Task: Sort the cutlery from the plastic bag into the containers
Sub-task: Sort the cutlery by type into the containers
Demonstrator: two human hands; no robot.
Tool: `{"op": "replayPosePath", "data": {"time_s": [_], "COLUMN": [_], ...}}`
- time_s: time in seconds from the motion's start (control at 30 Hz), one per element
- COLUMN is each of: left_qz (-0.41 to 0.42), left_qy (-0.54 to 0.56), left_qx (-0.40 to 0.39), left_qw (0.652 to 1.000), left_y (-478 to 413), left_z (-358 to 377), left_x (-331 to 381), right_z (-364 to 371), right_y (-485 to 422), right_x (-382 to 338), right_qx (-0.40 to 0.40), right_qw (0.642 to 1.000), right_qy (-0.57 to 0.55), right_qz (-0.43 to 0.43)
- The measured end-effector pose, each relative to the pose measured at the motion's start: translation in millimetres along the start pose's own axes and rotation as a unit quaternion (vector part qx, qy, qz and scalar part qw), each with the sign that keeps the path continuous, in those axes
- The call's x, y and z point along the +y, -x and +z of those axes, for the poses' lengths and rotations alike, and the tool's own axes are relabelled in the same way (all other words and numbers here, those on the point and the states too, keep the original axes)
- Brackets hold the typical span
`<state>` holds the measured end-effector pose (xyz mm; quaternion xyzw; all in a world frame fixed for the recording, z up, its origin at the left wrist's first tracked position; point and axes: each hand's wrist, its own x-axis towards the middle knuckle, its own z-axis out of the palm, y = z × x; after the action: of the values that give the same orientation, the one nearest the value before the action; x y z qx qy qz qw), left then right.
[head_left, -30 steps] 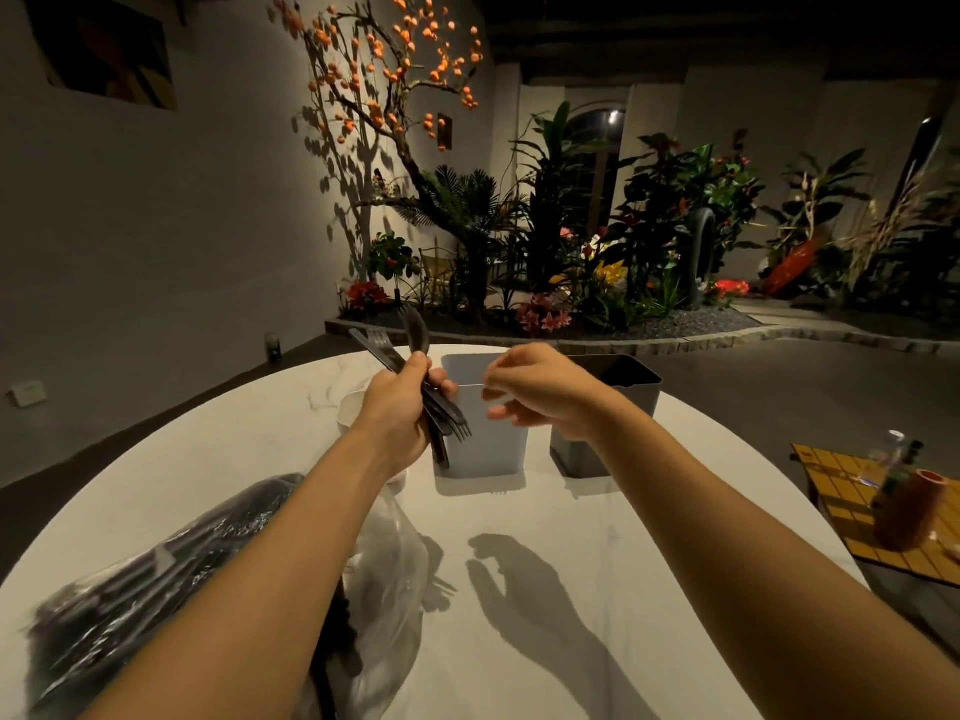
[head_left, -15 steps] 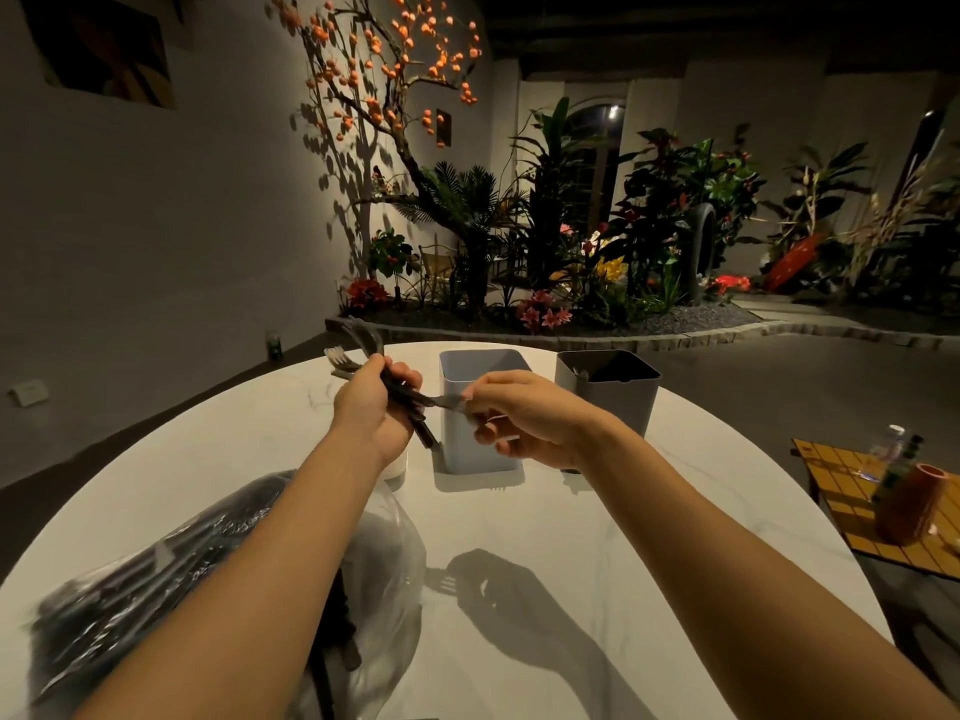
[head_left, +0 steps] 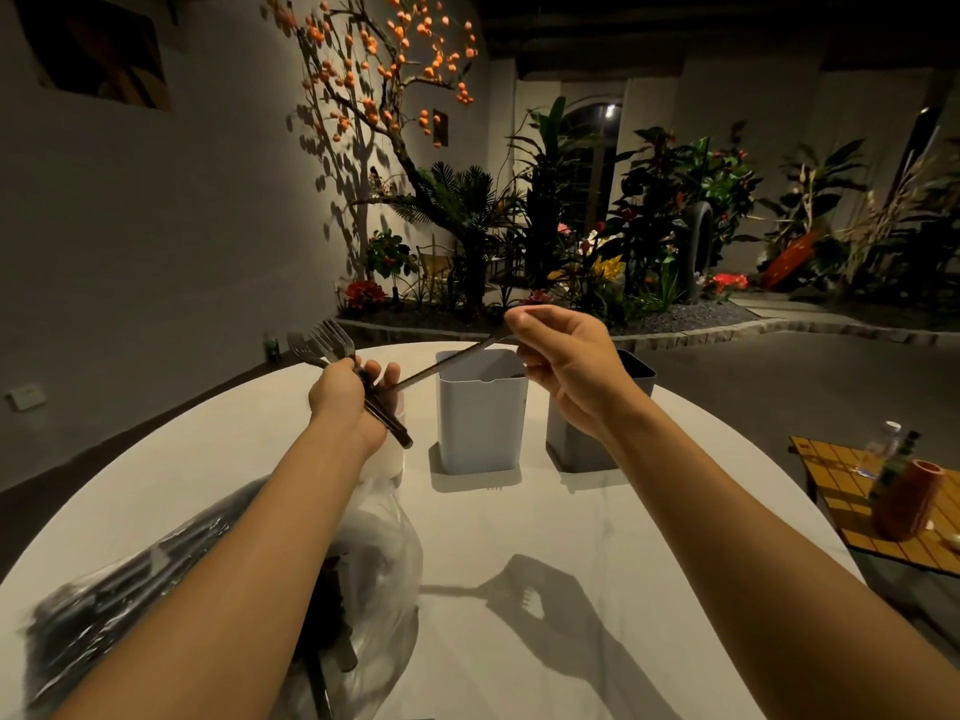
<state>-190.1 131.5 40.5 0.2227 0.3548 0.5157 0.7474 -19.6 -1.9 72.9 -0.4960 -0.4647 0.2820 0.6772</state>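
Observation:
My left hand (head_left: pixel 345 394) grips a bundle of dark plastic forks (head_left: pixel 324 341), tines pointing up and to the left. Between thumb and fingers my right hand (head_left: pixel 563 363) pinches one dark utensil (head_left: pixel 449 361) by its end, and the piece slants down-left toward my left hand, above the light grey container (head_left: pixel 480 423). A dark grey container (head_left: pixel 571 444) stands to its right, partly behind my right wrist. A white container (head_left: pixel 389 457) is mostly hidden behind my left hand. The clear plastic bag (head_left: pixel 171 569) with dark cutlery lies at the near left under my left forearm.
The round white table (head_left: pixel 519 537) carries everything. Off to the right stands a low wooden side table (head_left: pixel 841 501) with an orange vase (head_left: pixel 906 498) and bottles. Plants and a planter bed line the back of the room.
My right hand has pulled one utensil out of the bundle, rising up and to the right. My left hand has tilted the forks further to the left.

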Motion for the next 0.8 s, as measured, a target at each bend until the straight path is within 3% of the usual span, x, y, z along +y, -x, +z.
{"op": "replayPosePath", "data": {"time_s": [0.13,0.23,0.33,0.47,0.63,0.7,0.8], "left_qz": [0.033,0.032,0.022,0.017,0.018,0.042,0.078], "left_qy": [-0.144,-0.261,-0.317,-0.361,-0.364,-0.388,-0.465], "left_qx": [-0.078,-0.189,-0.272,-0.289,-0.297,-0.304,-0.333], "left_qw": [0.986,0.946,0.908,0.887,0.883,0.869,0.817], "left_y": [8,26,42,43,43,43,44], "left_z": [2,9,16,19,24,26,26], "left_x": [-5,-14,-21,-30,-37,-37,-37], "right_z": [0,11,23,25,29,27,17], "right_y": [-3,-3,-8,-16,-12,-9,-9], "right_x": [-5,-3,4,14,25,23,21], "right_qx": [0.017,-0.034,-0.016,0.056,0.109,0.070,-0.055], "right_qw": [0.997,0.983,0.969,0.958,0.971,0.981,0.981], "right_qy": [0.073,0.181,0.246,0.276,0.213,0.177,0.122], "right_qz": [-0.021,-0.019,-0.030,-0.054,-0.015,0.043,0.142]}}
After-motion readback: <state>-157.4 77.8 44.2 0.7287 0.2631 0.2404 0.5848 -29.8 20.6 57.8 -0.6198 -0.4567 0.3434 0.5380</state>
